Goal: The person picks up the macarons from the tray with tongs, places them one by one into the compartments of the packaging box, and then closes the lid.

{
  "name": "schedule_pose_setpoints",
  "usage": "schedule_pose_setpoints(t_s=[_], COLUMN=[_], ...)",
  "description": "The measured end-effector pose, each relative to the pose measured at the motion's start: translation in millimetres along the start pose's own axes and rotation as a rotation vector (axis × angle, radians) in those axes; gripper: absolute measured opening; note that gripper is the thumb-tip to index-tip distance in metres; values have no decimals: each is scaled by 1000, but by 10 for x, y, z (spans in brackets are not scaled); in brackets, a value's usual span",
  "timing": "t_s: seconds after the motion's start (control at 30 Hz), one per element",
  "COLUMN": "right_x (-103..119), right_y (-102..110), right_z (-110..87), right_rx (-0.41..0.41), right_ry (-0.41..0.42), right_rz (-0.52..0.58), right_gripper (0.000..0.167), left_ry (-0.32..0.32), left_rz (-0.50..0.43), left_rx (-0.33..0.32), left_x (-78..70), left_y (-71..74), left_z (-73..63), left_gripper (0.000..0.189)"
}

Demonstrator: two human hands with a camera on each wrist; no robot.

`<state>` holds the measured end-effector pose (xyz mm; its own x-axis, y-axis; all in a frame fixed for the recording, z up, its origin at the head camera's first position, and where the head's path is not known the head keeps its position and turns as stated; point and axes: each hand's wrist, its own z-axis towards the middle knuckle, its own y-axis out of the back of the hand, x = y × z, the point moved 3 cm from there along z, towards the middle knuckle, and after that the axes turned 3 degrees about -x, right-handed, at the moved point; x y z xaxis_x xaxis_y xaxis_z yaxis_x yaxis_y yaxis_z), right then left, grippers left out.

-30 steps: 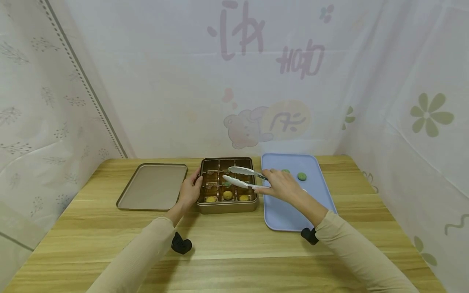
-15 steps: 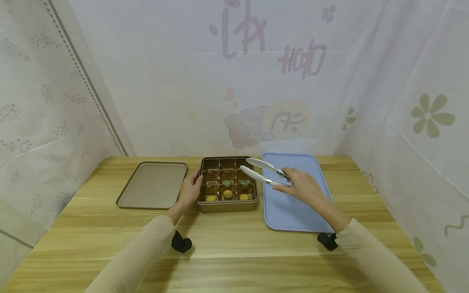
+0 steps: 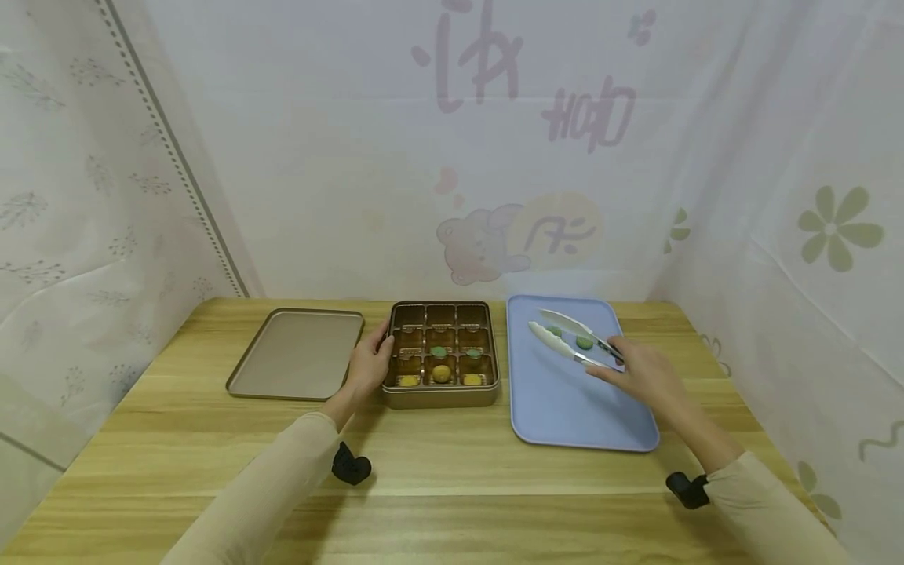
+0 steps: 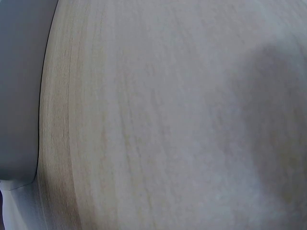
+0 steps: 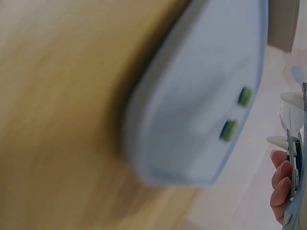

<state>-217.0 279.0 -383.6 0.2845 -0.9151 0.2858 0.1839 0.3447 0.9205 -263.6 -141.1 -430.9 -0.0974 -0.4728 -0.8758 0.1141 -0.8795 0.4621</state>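
Observation:
My left hand holds the left wall of a gold-brown tin, thumb at the rim. A clear plastic insert with several compartments lines the tin. Three yellow round pastries lie in its front row, and two green pastries sit behind them. My right hand grips a pair of tongs with pale scalloped tips, their arms spread over the blue tray. Two more green pastries lie on that tray near the tong tips; the right wrist view shows both pastries uncovered.
A flat gold-brown lid with a raised edge lies left of the tin. Everything stands on a wooden table. White printed cloth hangs behind the table and at both sides.
My right hand has carried the tongs from over the tin rightward to over the blue tray. A green pastry now shows in the tin's right column. My left hand stays at the tin.

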Motion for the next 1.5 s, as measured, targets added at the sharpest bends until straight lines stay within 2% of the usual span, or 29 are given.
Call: schedule_pose_setpoints(t_s=[0.23,0.37,0.6,0.97,1.5], right_x=[-312,-435,-561,-634,-636], right_y=[65,95,109,97,44], right_z=[-186,-280,-380,-414,-385], right_rx=[54,69,45,20,44], right_ry=[-89,-128,-133,-117,-103], right_rz=[-11,-24,-55,-71,-96], right_gripper=[63,57,48,47,50], left_ry=[-2,-2,-2,6,1], left_rz=[-10,-10,-5,-12,-4], left_rx=[5,16,7,15,11], left_x=[1,4,6,6,0], left_y=[-3,-4,-2,2,1], left_z=[-5,-6,5,-7,-2], left_gripper=[45,46,46,47,46])
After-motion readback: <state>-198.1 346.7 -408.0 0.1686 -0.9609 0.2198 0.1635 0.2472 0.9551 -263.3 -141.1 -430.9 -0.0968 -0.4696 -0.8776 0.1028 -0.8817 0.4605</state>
